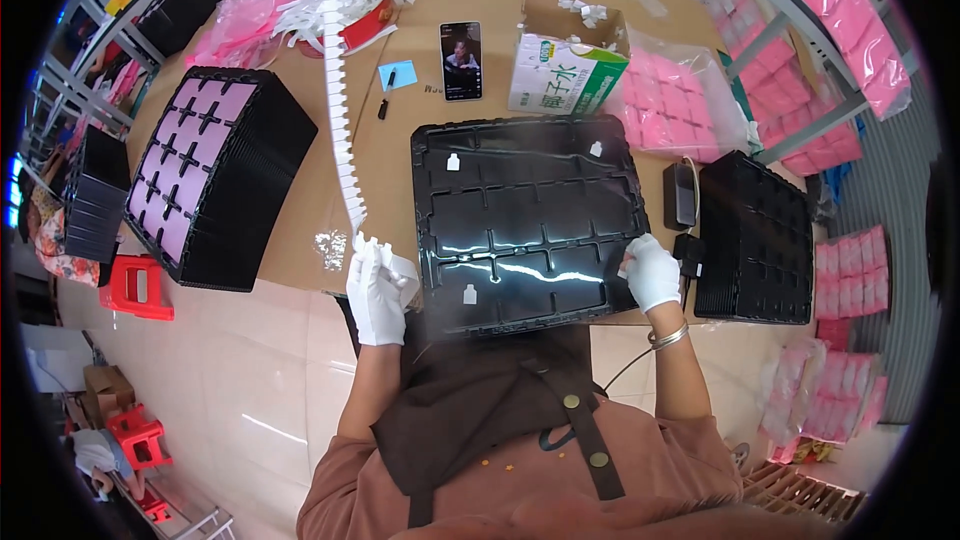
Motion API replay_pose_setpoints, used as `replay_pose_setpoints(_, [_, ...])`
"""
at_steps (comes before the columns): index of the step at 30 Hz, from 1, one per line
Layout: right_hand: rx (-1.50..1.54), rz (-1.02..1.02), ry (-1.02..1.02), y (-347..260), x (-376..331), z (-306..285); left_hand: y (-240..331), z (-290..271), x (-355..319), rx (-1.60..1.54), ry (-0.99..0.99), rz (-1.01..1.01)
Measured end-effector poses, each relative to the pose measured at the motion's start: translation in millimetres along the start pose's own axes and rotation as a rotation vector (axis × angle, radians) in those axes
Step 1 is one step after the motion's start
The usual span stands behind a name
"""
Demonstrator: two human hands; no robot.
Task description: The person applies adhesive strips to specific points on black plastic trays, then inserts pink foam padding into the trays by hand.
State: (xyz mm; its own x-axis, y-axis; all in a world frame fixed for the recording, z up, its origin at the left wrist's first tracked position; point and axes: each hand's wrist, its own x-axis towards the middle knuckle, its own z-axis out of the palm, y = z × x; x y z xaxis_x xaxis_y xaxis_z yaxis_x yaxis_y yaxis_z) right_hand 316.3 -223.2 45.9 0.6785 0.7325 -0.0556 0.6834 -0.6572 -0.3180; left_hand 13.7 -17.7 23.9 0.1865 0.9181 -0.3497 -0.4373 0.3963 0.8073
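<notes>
A black plastic tray (530, 210) with molded compartments lies in front of me at the table's near edge, under a shiny clear film. Three small white bottle-shaped stickers (453, 162) show on it, two near the far corners and one near the near left. My left hand (378, 290), in a white glove, is closed on a long white sticker strip (336, 90) that runs up from it out of view. My right hand (652, 275), also gloved, rests at the tray's near right corner with fingers curled together. Whatever its fingertips hold is hidden.
Stacked black trays stand left (225, 175) with pink contents and right (755, 240). Beyond my tray are a phone (461, 60), a blue note (396, 75), an open carton (565, 70) and bagged pink packs (670, 100). A black box (681, 195) with a cable sits right.
</notes>
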Motion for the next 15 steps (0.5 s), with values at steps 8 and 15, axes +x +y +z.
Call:
replay_pose_setpoints(8, [0.17, -0.21, -0.149, 19, 11, -14, 1, -7, 4, 0.071, 0.038, 0.04])
replay_pose_setpoints(15, [0.694, -0.155, -0.134, 40, 2, -8, 5, -41, 13, 0.1, 0.087, 0.077])
